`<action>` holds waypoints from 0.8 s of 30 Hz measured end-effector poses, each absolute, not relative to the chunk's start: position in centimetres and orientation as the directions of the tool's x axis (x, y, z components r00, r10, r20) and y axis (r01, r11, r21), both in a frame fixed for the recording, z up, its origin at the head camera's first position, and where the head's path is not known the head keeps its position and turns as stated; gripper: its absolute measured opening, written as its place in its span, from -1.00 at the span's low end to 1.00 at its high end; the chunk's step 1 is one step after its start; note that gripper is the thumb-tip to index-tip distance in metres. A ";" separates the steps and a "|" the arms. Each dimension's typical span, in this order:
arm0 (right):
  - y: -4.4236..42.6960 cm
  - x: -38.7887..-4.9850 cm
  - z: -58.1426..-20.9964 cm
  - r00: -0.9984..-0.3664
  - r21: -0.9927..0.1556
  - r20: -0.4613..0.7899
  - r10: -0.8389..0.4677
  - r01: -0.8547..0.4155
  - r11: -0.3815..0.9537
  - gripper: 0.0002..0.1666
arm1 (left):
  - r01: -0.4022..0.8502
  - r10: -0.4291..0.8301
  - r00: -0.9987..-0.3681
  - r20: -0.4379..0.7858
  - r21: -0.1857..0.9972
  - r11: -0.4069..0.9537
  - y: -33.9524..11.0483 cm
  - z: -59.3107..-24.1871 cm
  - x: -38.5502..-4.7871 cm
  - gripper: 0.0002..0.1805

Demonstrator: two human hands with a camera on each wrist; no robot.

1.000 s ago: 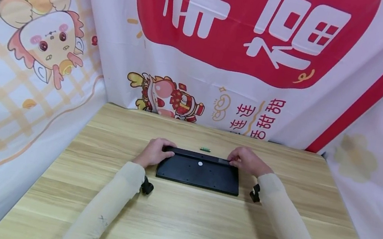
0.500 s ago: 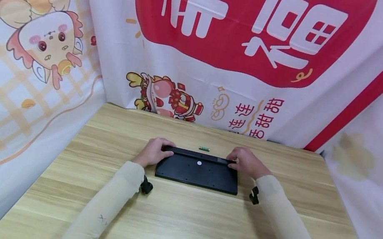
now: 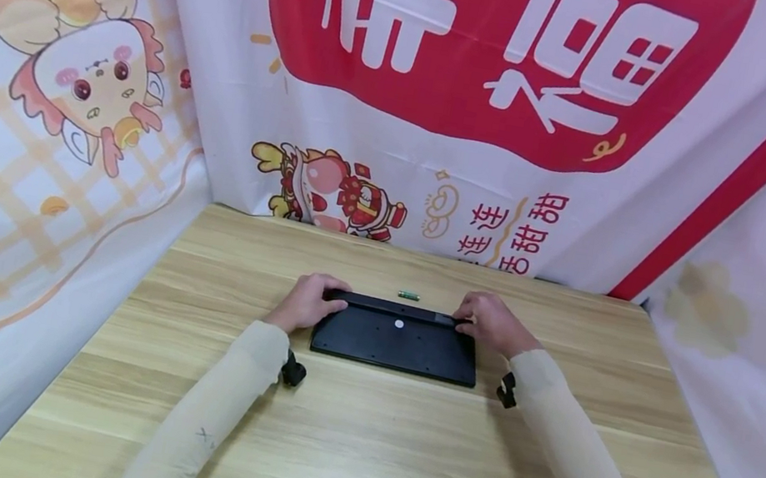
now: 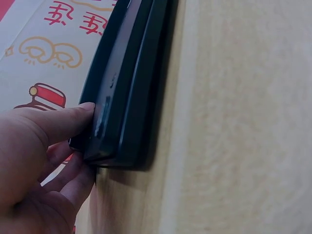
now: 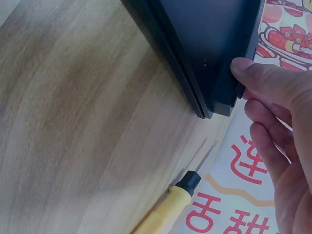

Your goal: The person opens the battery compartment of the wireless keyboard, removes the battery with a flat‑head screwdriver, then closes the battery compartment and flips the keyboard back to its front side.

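Observation:
A black keyboard lies underside up on the wooden table, its raised ridge along the far side and a small white round sticker near the middle. My left hand grips its far left corner; in the left wrist view the thumb lies on top of the edge of the keyboard and the fingers are below. At the far right corner my right hand pinches the ridge the same way, thumb on the keyboard in the right wrist view. Keys are hidden underneath. Just beyond the ridge lies a small green battery.
A screwdriver with a yellow handle and black collar lies on the table near my right hand in the right wrist view. Printed cloth hangs behind the table and along both sides.

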State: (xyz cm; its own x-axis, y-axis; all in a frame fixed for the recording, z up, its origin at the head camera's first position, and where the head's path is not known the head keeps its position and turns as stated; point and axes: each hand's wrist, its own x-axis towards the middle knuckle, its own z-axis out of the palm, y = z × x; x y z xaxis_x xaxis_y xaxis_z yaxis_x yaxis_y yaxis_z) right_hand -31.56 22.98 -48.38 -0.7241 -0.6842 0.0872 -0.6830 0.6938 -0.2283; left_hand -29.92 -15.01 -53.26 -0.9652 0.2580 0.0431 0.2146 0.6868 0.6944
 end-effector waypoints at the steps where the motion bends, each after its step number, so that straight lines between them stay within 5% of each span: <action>1: 23.0 -31.5 -48.3 -0.724 -0.225 0.085 -0.684 -0.683 0.695 -0.82 | 0.216 0.259 -0.965 0.044 0.694 0.687 -15.0 -53.3 -29.9 -0.67; 11: 22.9 -31.4 -48.3 -0.644 -0.169 0.130 -0.754 -0.763 0.624 -0.88 | 0.222 0.257 -0.965 0.052 0.685 0.694 -15.0 -53.2 -29.9 -0.68; 24: 23.3 -31.0 -49.2 -0.731 -0.263 0.138 -0.668 -0.677 0.687 -0.85 | 0.217 0.261 -0.964 0.043 0.693 0.688 -14.9 -52.7 -29.7 -0.69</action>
